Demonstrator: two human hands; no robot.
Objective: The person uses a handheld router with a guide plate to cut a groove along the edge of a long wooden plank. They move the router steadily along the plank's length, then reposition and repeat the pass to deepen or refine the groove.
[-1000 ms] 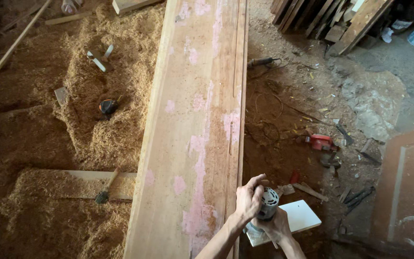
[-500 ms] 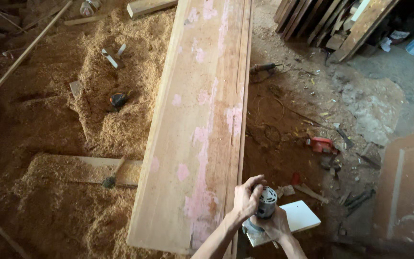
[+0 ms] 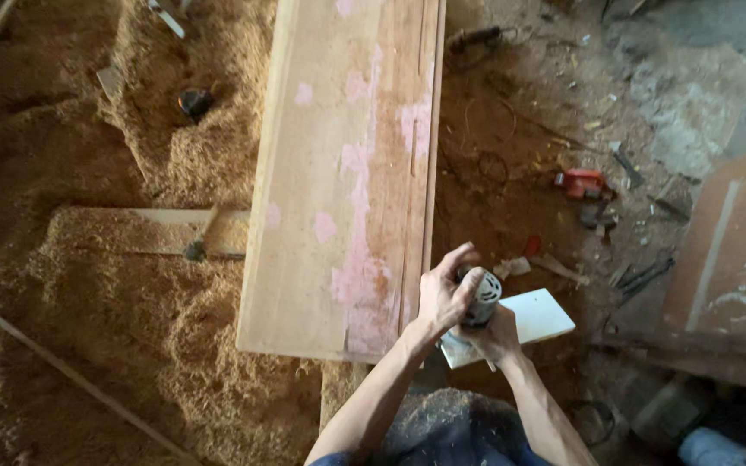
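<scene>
Now both hands clamp the router: left hand (image 3: 444, 298) over its grey top (image 3: 479, 293), right hand (image 3: 496, 335) beneath, at the plank's (image 3: 338, 173) near right edge; groove runs far, near end remaining.

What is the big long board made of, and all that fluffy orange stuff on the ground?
The long board looks like bare wood: visible grain, with pink filler-like patches. The fluffy stuff looks like sawdust and shavings, loose and heaped.
</scene>
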